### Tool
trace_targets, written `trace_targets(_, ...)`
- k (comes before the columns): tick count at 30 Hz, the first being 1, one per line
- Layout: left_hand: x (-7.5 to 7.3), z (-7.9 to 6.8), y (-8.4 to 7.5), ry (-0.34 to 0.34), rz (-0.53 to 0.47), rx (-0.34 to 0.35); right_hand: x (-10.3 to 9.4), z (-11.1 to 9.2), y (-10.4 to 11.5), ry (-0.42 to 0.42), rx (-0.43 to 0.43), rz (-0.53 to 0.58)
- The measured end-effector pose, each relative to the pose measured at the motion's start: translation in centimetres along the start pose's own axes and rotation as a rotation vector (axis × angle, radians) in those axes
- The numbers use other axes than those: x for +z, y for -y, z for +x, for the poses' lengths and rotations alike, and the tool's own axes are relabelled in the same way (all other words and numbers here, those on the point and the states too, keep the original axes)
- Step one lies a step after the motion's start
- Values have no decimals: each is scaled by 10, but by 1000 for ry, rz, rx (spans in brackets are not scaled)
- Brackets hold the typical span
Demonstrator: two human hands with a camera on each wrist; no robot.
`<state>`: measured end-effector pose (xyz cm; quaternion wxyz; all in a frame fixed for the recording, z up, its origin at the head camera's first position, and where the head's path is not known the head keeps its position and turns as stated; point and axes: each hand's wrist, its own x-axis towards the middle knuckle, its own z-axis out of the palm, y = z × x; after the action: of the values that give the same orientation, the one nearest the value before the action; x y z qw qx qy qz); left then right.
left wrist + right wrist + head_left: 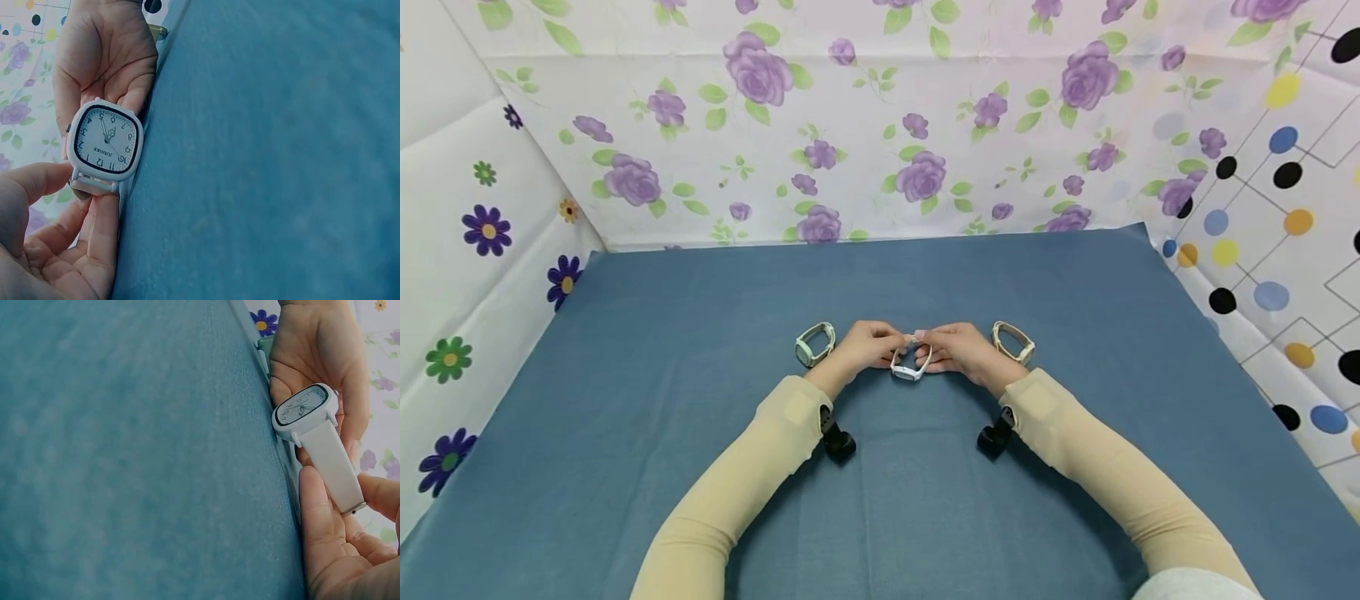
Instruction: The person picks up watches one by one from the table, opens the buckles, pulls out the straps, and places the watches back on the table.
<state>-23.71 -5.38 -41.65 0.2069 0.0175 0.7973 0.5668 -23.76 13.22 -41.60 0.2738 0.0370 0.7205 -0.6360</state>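
A white wristwatch (907, 373) with a rounded square dial is between my two hands, its strap forming a loop with the dial toward me. My left hand (868, 346) pinches the strap at the far side of the loop, and my right hand (961, 350) pinches it there from the other side. In the right wrist view the white strap (331, 465) runs from the case to a metal buckle (354, 509) at the right fingertips. The left wrist view shows the dial (106, 139) plainly. Fingers partly hide where the strap ends meet.
A pale green watch (805, 353) lies looped beside my left wrist. To the right, by my right wrist, is a beige watch (1013, 342). A blue cloth (880, 500) covers the table, with a flowered curtain (865, 125) behind it and patterned cloths at both sides.
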Motion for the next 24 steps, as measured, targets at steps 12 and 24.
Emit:
trace_targets(12, -3, -6, 6, 11, -12, 9, 4, 1, -4, -36, 14, 44)
trace_targets(24, -3, -10, 8, -14, -23, 31, 1, 3, -5, -65, -12, 94)
